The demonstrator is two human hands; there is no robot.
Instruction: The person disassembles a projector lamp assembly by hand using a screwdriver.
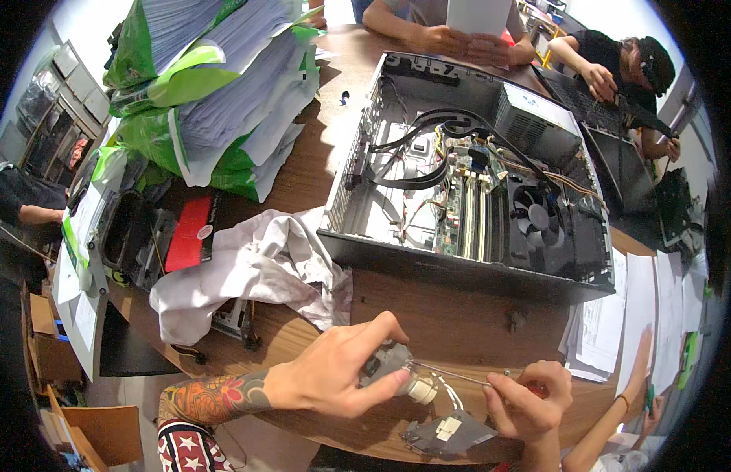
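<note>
In my left hand (326,374), between thumb and fingers, is a greyish lamp-like part (389,362) with a cream ring-shaped base (423,389). White wires (453,393) run from it to a pale connector (449,428) on a dark grey plate (467,442) near the table's front edge. My right hand (534,401) is closed around a screwdriver (452,372); a bit of red handle shows in the palm. Its thin shaft points left, with the tip at the lamp-like part; whether it sits in a screw is too small to tell.
Beyond my hands lies an opened computer case (460,271) with cables and a fan. A white cloth (247,275), a red-and-black box (191,236) and stacked papers in green wrap (239,102) are left. Papers (601,322) lie right. Other people sit around the table.
</note>
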